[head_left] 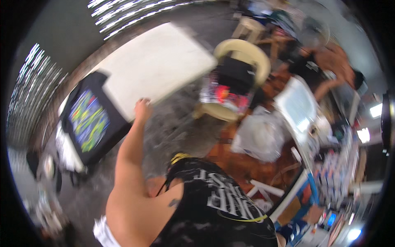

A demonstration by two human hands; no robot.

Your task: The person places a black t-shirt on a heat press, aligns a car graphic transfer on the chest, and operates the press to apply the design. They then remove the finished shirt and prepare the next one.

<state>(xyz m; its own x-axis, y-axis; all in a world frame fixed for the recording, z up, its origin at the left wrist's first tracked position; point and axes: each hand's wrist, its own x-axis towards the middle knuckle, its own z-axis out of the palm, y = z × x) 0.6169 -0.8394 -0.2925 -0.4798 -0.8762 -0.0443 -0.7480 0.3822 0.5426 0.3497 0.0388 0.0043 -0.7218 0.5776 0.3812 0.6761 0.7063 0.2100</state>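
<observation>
My left arm stretches up from the lower edge to my left hand, at the near edge of a white tabletop; its fingers are blurred, so I cannot make out their shape or whether they hold anything. Left of the hand, a black garment with a blue and green print lies over the table's left end, with white material beneath it. My right hand is out of view. My black printed sleeveless top fills the bottom middle.
A cream plastic chair holds dark and colourful printed fabric; a stool stands behind. A white plastic bag sits to the right. Another person bends beside a pale framed panel. Cluttered goods fill the lower right.
</observation>
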